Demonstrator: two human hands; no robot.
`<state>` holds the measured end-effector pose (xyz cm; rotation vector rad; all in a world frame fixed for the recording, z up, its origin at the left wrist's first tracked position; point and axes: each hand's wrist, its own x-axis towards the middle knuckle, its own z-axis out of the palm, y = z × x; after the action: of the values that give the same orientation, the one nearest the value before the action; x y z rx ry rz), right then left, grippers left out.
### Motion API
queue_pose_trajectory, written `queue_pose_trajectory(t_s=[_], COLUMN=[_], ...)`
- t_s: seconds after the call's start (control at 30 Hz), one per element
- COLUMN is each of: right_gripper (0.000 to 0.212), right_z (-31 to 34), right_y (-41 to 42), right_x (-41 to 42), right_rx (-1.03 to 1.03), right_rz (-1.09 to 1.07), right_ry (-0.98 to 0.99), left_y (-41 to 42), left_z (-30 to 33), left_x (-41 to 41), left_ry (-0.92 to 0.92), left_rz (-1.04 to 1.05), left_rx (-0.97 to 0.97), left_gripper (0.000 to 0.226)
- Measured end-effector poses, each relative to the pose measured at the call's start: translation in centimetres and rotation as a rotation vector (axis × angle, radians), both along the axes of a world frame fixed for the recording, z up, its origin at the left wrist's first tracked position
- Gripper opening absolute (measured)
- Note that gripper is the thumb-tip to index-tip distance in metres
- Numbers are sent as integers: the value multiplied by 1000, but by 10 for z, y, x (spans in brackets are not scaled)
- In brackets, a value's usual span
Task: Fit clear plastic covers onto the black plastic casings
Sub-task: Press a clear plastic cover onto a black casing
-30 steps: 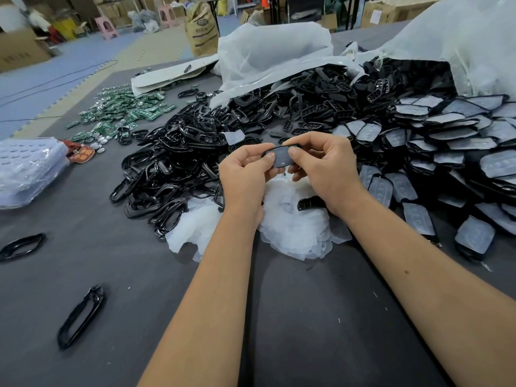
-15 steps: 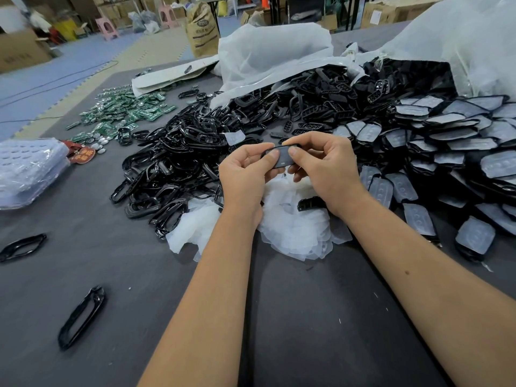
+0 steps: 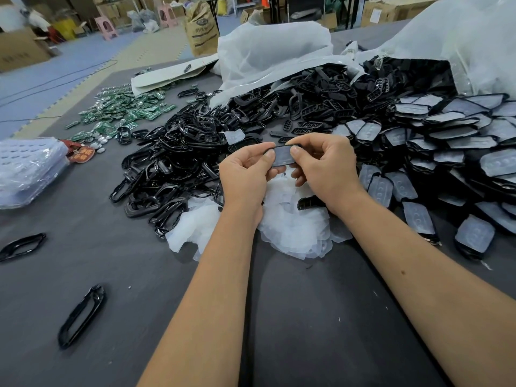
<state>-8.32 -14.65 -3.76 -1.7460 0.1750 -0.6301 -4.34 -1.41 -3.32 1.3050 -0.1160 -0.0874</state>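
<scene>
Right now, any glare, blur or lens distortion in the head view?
Head view: wide-angle bending at the edges, forearms stretched; soft even light, faint shadows; glints on the glossy black casings; both hands and the casing they hold are sharp; background shelves softer.

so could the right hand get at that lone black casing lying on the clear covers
Probably yes: the black casing lies uncovered just under the right hand's wrist, but that hand is pinching the casing being fitted and must release first.
</scene>
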Motion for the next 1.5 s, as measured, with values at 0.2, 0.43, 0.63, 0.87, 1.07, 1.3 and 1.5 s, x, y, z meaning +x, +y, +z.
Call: queue_pose_trajectory(t_s=[0.2, 0.43, 0.63, 0.87, 1.07, 1.3, 1.5], right_gripper=[3, 22, 19, 9, 18, 22, 26], right_z=[3, 5, 2, 4, 7, 3, 1], right_y=[2, 6, -3, -2, -9, -13, -14], right_x=[-4, -6, -5, -2, -4, -1, -1], right_rx=[-247, -442, -573, -225, 265, 380, 411], right_rz=[-53, 87, 38, -1, 239, 384, 356], right_ry=[-81, -132, -194, -163, 12, 47, 9], left_y=[1, 11, 14, 10, 7, 5, 3], left_z=[-1, 4, 7, 7, 3, 2, 3], left_x=[0, 7, 7, 5, 3, 4, 2], left_ry=[-19, 183, 199, 171, 76, 57, 45], left_rz=[23, 54, -23, -141, -157, -138, -132], left_rx=[-8, -234, -255, -272, -151, -128, -129], left_gripper=[16, 12, 15, 24, 22, 12, 15])
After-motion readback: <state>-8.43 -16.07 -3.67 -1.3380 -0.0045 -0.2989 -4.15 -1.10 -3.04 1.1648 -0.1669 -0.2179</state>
